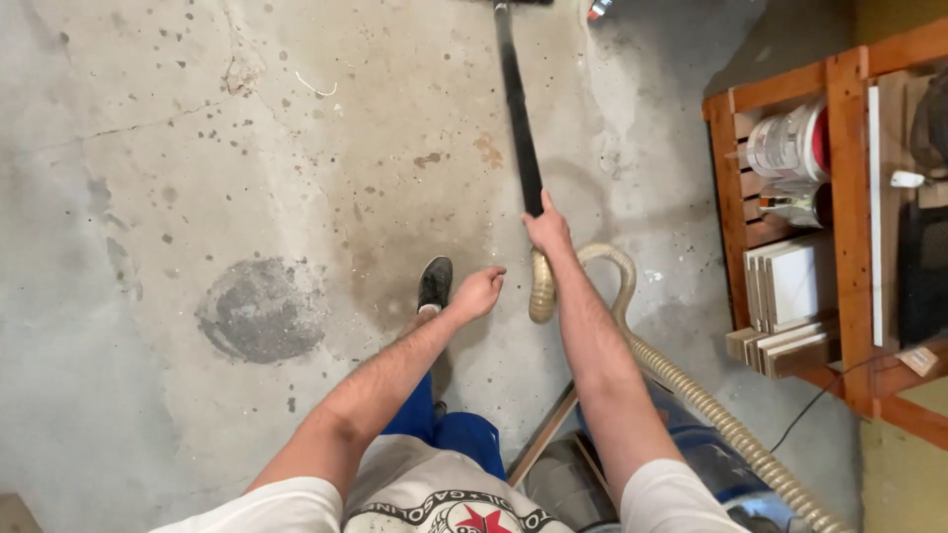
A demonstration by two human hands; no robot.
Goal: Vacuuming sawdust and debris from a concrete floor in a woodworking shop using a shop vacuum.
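My right hand [548,229] grips the near end of a long black vacuum wand [517,109] that stretches away over the stained concrete floor [247,178] to the top edge of view. A beige ribbed hose [681,380] runs from the wand's handle, loops beside my right forearm and trails off to the lower right. My left hand [479,290] hangs free a little left of the hose end, fingers loosely curled, holding nothing. My black shoe [434,284] stands on the floor just left of that hand.
A wooden shelf unit [849,197] stands at the right, with a white and red can [787,143] and stacked white boards [790,291] on it. A thin black cable [820,400] lies by its foot. A blue vacuum body [706,449] sits below my right arm.
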